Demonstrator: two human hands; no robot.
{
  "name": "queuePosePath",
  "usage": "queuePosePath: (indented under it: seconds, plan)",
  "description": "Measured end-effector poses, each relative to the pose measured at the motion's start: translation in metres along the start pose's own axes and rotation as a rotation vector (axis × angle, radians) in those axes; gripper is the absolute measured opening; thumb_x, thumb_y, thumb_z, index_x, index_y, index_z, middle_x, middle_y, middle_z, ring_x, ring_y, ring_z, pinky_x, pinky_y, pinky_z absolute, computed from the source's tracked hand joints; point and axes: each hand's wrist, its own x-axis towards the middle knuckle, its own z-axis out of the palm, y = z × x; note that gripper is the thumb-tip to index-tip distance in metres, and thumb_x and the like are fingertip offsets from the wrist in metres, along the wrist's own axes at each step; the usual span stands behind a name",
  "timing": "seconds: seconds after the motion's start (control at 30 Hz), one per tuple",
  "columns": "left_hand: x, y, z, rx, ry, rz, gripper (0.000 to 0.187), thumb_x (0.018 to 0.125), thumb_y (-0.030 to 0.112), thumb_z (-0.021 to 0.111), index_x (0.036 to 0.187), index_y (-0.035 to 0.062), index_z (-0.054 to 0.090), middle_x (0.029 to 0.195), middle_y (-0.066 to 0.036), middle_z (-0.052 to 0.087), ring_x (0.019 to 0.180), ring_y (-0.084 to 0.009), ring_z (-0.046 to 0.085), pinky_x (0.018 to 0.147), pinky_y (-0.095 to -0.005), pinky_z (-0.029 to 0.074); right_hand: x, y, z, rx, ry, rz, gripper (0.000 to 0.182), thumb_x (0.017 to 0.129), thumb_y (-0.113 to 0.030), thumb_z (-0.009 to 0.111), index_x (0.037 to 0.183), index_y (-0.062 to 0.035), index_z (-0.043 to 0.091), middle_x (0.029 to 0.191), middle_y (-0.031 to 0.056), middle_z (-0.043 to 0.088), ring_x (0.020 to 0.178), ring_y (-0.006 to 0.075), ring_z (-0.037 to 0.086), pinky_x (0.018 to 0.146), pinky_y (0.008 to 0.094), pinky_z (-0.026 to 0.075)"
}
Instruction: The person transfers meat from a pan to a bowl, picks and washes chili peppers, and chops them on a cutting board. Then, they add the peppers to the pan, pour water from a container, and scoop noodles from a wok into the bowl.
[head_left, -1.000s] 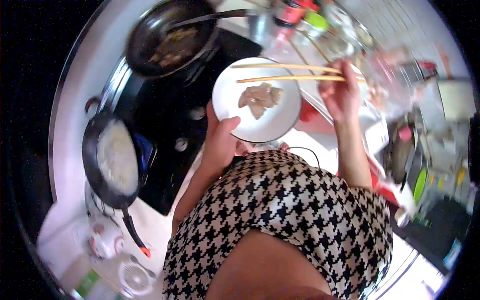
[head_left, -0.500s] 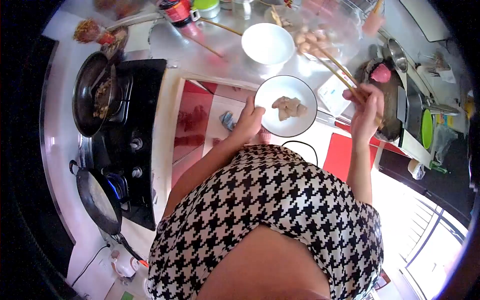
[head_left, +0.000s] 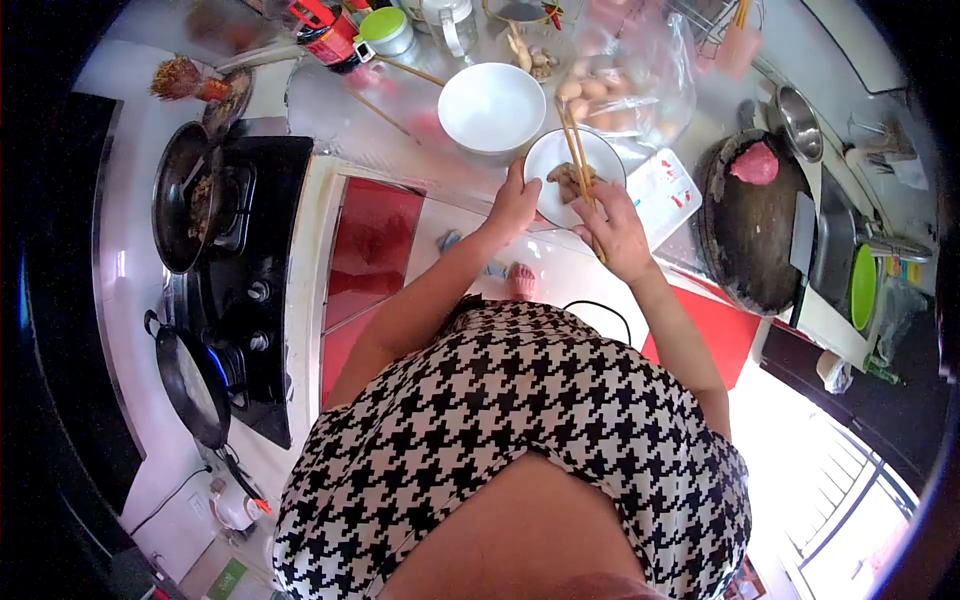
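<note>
My left hand point(head_left: 512, 207) grips the left rim of a white plate point(head_left: 603, 150) with a thin dark edge, thumb over the top. Several small pale brown pieces of meat point(head_left: 566, 183) lie in the plate. In my right hand point(head_left: 617, 232) is a pair of wooden chopsticks point(head_left: 575, 140), pinched between closed fingers. They cross over the plate beside the meat, their far ends passing its back rim. Just behind the plate, a white bowl point(head_left: 492, 108) stands on the metal counter.
On the left, the black stove point(head_left: 270, 220) bears a wok point(head_left: 180, 225) with dark food and a flat pan point(head_left: 190, 385) over a blue flame. To the right are a white tray point(head_left: 668, 190), bagged eggs point(head_left: 600, 85), and a round chopping block point(head_left: 750, 230) with pink meat point(head_left: 755, 163) and a cleaver point(head_left: 802, 235).
My right hand has swung left with the chopsticks, from beside the tray to over the plate. The plate has moved back, closer to the counter and bowl. My left hand still grips it.
</note>
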Motion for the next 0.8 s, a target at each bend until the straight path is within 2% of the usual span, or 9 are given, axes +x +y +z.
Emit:
queuePosePath:
  seconds: [0.1, 0.2, 0.3, 0.33, 0.43, 0.5, 0.57, 0.63, 0.8]
  plan:
    - [0.005, -0.003, 0.008, -0.047, -0.010, 0.076, 0.048, 0.083, 0.028, 0.046, 0.121, 0.0044, 0.031, 0.096, -0.016, 0.054, 0.072, -0.0220, 0.059, 0.051, -0.0296, 0.052, 0.000, 0.005, -0.008, 0.007, -0.096, 0.047, 0.045, 0.068, -0.020, 0.065, 0.109, -0.0098, 0.049, 0.111, 0.0152, 0.041, 0.104, 0.0331, 0.043, 0.092, 0.0513, 0.033]
    - [0.016, 0.001, -0.001, -0.133, -0.039, -0.149, 0.053, 0.082, 0.039, 0.049, 0.113, -0.0012, 0.034, 0.086, -0.016, 0.056, 0.063, -0.0204, 0.060, 0.050, -0.0310, 0.052, 0.004, 0.003, -0.021, -0.018, -0.192, 0.057, 0.047, 0.069, -0.017, 0.062, 0.114, -0.0119, 0.048, 0.114, 0.0141, 0.041, 0.110, 0.0312, 0.040, 0.096, 0.0491, 0.030]
    - [0.014, 0.020, -0.006, -0.396, 0.088, -0.253, 0.055, 0.080, 0.043, 0.051, 0.102, -0.0052, 0.036, 0.078, -0.016, 0.056, 0.056, -0.0204, 0.059, 0.049, -0.0328, 0.053, 0.000, 0.006, -0.041, -0.133, -0.306, 0.100, 0.051, 0.071, -0.014, 0.060, 0.119, -0.0147, 0.044, 0.121, 0.0139, 0.038, 0.115, 0.0320, 0.036, 0.097, 0.0495, 0.027]
    - [0.019, 0.026, -0.008, -0.413, 0.084, -0.248, 0.051, 0.081, 0.040, 0.051, 0.096, -0.0059, 0.036, 0.077, -0.019, 0.056, 0.059, -0.0244, 0.061, 0.049, -0.0349, 0.053, 0.002, 0.003, -0.057, -0.134, -0.342, 0.139, 0.052, 0.072, -0.009, 0.057, 0.122, -0.0154, 0.042, 0.125, 0.0137, 0.035, 0.118, 0.0326, 0.033, 0.098, 0.0480, 0.027]
    - [0.024, 0.047, -0.015, -0.409, 0.087, -0.211, 0.044, 0.082, 0.027, 0.044, 0.105, -0.0060, 0.027, 0.085, -0.022, 0.053, 0.065, -0.0297, 0.061, 0.053, -0.0385, 0.054, 0.015, -0.004, -0.098, -0.063, -0.273, 0.122, 0.065, 0.059, 0.007, 0.056, 0.120, -0.0093, 0.042, 0.124, 0.0152, 0.035, 0.116, 0.0343, 0.035, 0.097, 0.0414, 0.030]
    - [0.026, 0.058, -0.024, -0.411, 0.096, -0.187, 0.042, 0.082, 0.018, 0.040, 0.111, -0.0061, 0.022, 0.090, -0.025, 0.051, 0.070, -0.0333, 0.060, 0.056, -0.0409, 0.055, 0.028, 0.009, -0.103, 0.135, -0.126, 0.269, 0.056, 0.065, 0.008, 0.052, 0.118, -0.0064, 0.043, 0.115, 0.0172, 0.044, 0.109, 0.0344, 0.042, 0.092, 0.0364, 0.036]
    - [0.028, 0.056, -0.033, -0.402, 0.114, -0.169, 0.042, 0.082, 0.009, 0.036, 0.117, -0.0062, 0.017, 0.095, -0.027, 0.049, 0.074, -0.0369, 0.060, 0.059, -0.0433, 0.055, 0.066, 0.007, -0.121, 0.122, -0.027, 0.202, 0.049, 0.069, 0.006, 0.050, 0.116, -0.0058, 0.046, 0.110, 0.0177, 0.048, 0.103, 0.0337, 0.047, 0.087, 0.0360, 0.040]
    - [0.018, 0.063, -0.032, -0.367, 0.141, -0.184, 0.045, 0.076, 0.003, 0.033, 0.118, -0.0044, 0.020, 0.102, -0.028, 0.045, 0.075, -0.0365, 0.060, 0.060, -0.0415, 0.055, 0.103, 0.023, -0.124, 0.108, 0.072, 0.200, 0.027, 0.080, -0.010, 0.047, 0.105, -0.0025, 0.052, 0.097, 0.0177, 0.056, 0.089, 0.0344, 0.053, 0.079, 0.0381, 0.044]
    - [-0.007, 0.061, -0.027, -0.292, -0.005, -0.105, 0.048, 0.075, 0.005, 0.033, 0.122, 0.0009, 0.022, 0.104, -0.024, 0.047, 0.073, -0.0317, 0.060, 0.060, -0.0346, 0.055, 0.142, 0.130, -0.104, -0.071, -0.012, 0.436, 0.030, 0.078, -0.020, 0.052, 0.103, -0.0029, 0.054, 0.093, 0.0197, 0.057, 0.086, 0.0339, 0.055, 0.075, 0.0392, 0.044]
